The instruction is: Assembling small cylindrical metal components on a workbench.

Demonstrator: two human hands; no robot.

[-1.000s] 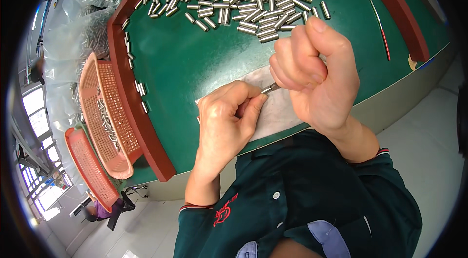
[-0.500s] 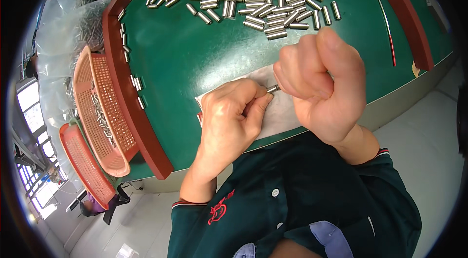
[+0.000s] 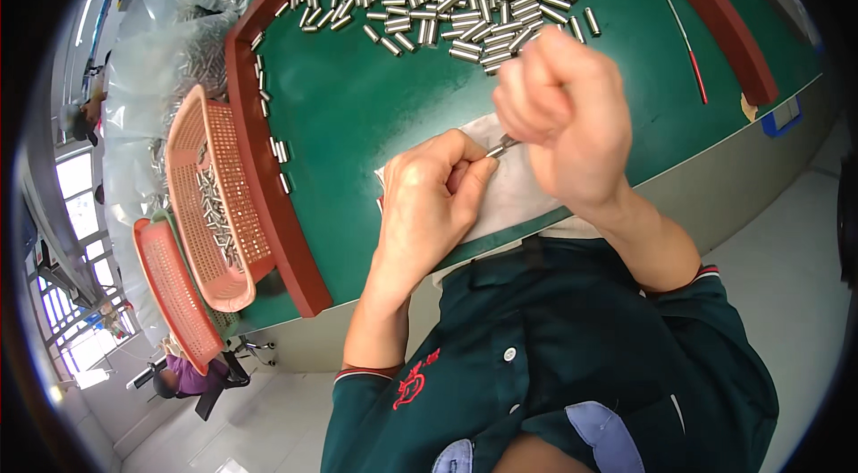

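Between thumb and forefinger, my left hand (image 3: 424,191) pinches a small shiny metal cylinder (image 3: 494,151). My right hand (image 3: 572,124) is curled into a fist and slightly blurred. From its underside a short metal piece (image 3: 508,141) reaches to the cylinder's far end; the rest of that piece is hidden in the fingers, so its kind does not show. Both hands are over a pale cloth (image 3: 518,196) on the green tabletop. Beyond them lies a heap of similar metal cylinders (image 3: 483,4), some partly behind my right fist.
Red-brown rails (image 3: 295,267) border the table, with several loose cylinders along the left one. Outside it stand a peach plastic basket (image 3: 241,205) holding metal pieces, a second basket (image 3: 174,294) and clear bags (image 3: 192,57). A thin red-handled rod (image 3: 700,80) lies right. A seated person (image 3: 189,376) is lower left.
The whole view has shifted a little. My right fist has turned and blurred, and more of the metal piece shows between the hands. My left hand keeps its pinch on the cylinder.
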